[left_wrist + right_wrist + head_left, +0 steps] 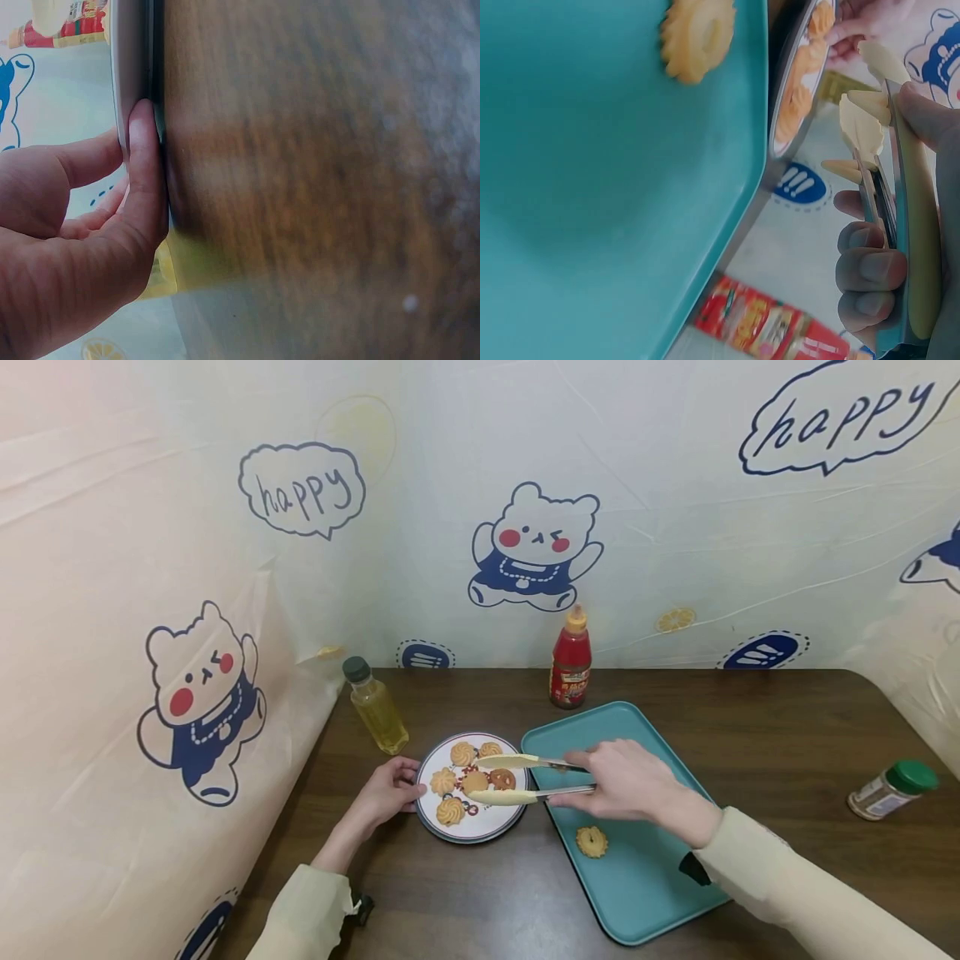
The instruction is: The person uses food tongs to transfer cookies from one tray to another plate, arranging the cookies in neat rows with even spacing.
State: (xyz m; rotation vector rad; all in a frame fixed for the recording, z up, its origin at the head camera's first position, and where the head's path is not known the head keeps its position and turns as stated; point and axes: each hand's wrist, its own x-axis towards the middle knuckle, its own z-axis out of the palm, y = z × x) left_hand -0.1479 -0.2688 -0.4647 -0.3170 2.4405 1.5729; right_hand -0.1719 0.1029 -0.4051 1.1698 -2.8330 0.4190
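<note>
My right hand (626, 781) grips a pair of metal tongs (566, 791) with cream-coloured tips. The tips are spread apart over a round white plate (491, 827) with a dark rim, with nothing clamped between them. Several golden cookies (450, 812) lie on that plate, some piped in swirls. At the plate's left edge my left hand (388, 792) holds the rim between thumb and fingers. One ridged cookie (592, 842) rests on a teal tray (645, 885) below my right hand. In the right wrist view the fingers curl around the tongs' arms (919, 240).
A bottle of yellow oil (378, 714) with a dark cap stands behind the plate to the left. A red sauce bottle (571, 664) is behind the tray. Far right, a green-capped jar (888, 791) is on the brown table (480, 910). A printed sheet (420, 527) hangs behind.
</note>
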